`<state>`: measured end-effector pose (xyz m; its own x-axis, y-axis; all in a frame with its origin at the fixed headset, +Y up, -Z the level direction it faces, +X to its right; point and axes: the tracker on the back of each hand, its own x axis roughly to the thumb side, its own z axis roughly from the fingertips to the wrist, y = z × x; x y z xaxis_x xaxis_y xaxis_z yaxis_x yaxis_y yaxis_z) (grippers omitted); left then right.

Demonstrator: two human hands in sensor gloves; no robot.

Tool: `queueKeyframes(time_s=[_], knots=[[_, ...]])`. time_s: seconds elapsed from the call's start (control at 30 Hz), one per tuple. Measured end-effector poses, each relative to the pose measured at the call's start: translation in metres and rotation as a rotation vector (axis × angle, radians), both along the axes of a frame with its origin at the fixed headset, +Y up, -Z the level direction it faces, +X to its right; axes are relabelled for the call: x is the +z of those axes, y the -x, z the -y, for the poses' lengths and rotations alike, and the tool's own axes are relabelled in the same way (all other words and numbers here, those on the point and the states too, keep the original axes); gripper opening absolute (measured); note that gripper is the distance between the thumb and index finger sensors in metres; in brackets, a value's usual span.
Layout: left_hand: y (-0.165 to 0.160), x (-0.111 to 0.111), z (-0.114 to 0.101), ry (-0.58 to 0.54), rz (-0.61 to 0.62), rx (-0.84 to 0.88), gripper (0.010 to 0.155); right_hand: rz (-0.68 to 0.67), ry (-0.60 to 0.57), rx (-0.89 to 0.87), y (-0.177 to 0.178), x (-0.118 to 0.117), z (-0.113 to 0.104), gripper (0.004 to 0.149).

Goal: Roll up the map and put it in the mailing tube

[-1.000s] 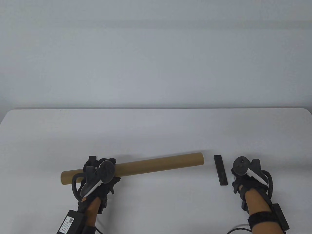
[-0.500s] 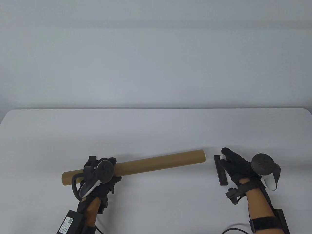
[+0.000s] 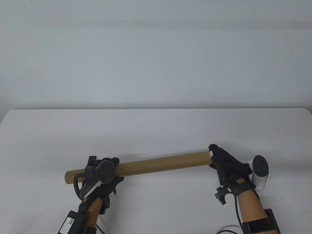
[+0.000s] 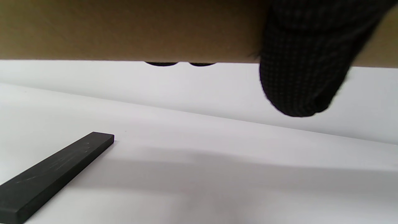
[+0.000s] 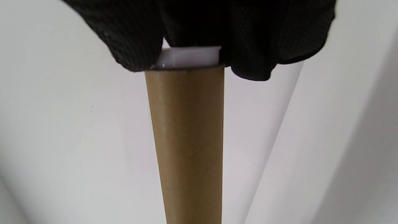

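Note:
A brown cardboard mailing tube (image 3: 160, 164) lies crosswise over the near part of the table. My left hand (image 3: 107, 175) grips it near its left end; in the left wrist view the tube (image 4: 124, 28) is held a little above the table with a finger (image 4: 301, 77) wrapped over it. My right hand (image 3: 219, 158) is at the tube's right end and holds a white end cap (image 3: 210, 153) against the opening. The right wrist view shows the cap (image 5: 186, 57) between my fingertips, seated at the mouth of the tube (image 5: 186, 140). No map is in view.
A flat black bar (image 4: 56, 174) lies on the white table (image 3: 156, 131); in the table view my right hand covers most of it. Cables trail from both wrists at the near edge.
My right hand has moved left from beside the black bar, over it, to the tube's right end with the white cap. The left hand has shifted the tube slightly right.

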<state>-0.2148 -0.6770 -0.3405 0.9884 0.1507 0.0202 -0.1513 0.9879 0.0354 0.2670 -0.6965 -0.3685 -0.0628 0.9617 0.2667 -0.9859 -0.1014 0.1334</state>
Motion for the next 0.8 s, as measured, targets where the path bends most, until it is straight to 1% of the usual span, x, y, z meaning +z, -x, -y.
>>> queueKeyframes(time_s=[0.07,0.13,0.23,0.27,0.33,0.4,0.5,0.53,0.6,0.67,0.73,0.8], knots=[[0.001,0.000,-0.001,0.005,-0.027,-0.007,0.071,0.025,0.001,-0.020,0.004,0.001,-0.001,0.062],[0.002,0.000,-0.001,0.025,-0.029,-0.003,0.071,0.045,0.002,-0.021,0.008,0.004,-0.001,0.061],[0.000,0.000,0.000,0.017,-0.036,-0.013,0.071,0.062,0.007,0.019,0.016,0.007,0.001,0.059],[0.000,0.001,0.000,0.017,-0.042,-0.018,0.071,0.072,0.010,0.022,0.019,0.008,0.002,0.061],[-0.004,0.002,0.001,0.011,-0.048,-0.005,0.070,0.008,0.015,0.021,0.031,0.010,0.004,0.069],[-0.005,0.002,0.001,0.014,-0.050,0.003,0.070,0.033,0.025,-0.017,0.035,0.011,0.003,0.074],[-0.007,0.002,0.002,0.008,-0.054,0.004,0.070,-0.025,-0.006,0.062,0.039,0.011,0.002,0.081],[-0.007,0.001,0.002,0.013,-0.055,-0.001,0.070,0.003,-0.003,0.066,0.039,0.011,0.002,0.082],[-0.009,0.001,0.003,0.013,-0.051,0.008,0.070,-0.030,-0.009,0.058,0.042,0.012,0.001,0.088],[-0.010,0.000,0.004,0.003,-0.053,0.013,0.070,-0.019,-0.003,0.072,0.041,0.011,-0.001,0.090],[-0.013,-0.001,0.005,0.021,-0.055,0.021,0.070,-0.018,-0.007,0.112,0.038,0.008,-0.003,0.093],[-0.013,-0.002,0.002,0.012,-0.050,0.034,0.070,-0.013,-0.025,0.101,0.032,0.007,-0.006,0.094]])
